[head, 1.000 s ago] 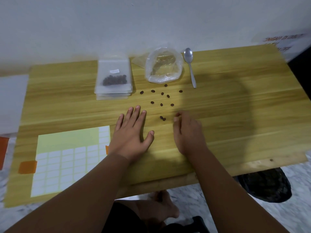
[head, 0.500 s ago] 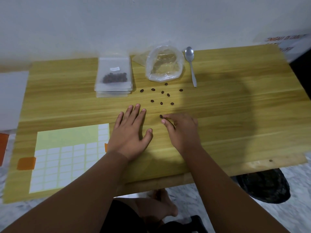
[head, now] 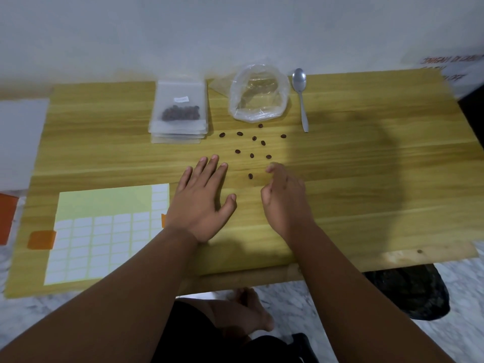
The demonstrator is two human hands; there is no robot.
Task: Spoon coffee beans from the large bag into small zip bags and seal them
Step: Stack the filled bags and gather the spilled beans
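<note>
The large clear bag (head: 258, 96) lies open and nearly empty at the back of the wooden table (head: 366, 179). A metal spoon (head: 301, 98) lies just right of it. Several loose coffee beans (head: 252, 146) are scattered in front of the bag. A stack of small zip bags (head: 179, 111) sits to the left, the top one holding beans. My left hand (head: 203, 200) rests flat on the table, fingers straight. My right hand (head: 284, 197) hovers with curled fingers just right of a single bean (head: 250, 176). What those fingers hold is hidden.
A sheet of white labels (head: 104, 234) lies at the front left, with orange tape (head: 42, 239) on its edge. A black bag (head: 408, 292) sits on the floor under the table's right front corner. The wall runs right behind the table.
My right hand reached left onto the two nearest beans, then drew back right with curled fingers. Only one of those two beans now lies on the table. The left hand stayed put.
</note>
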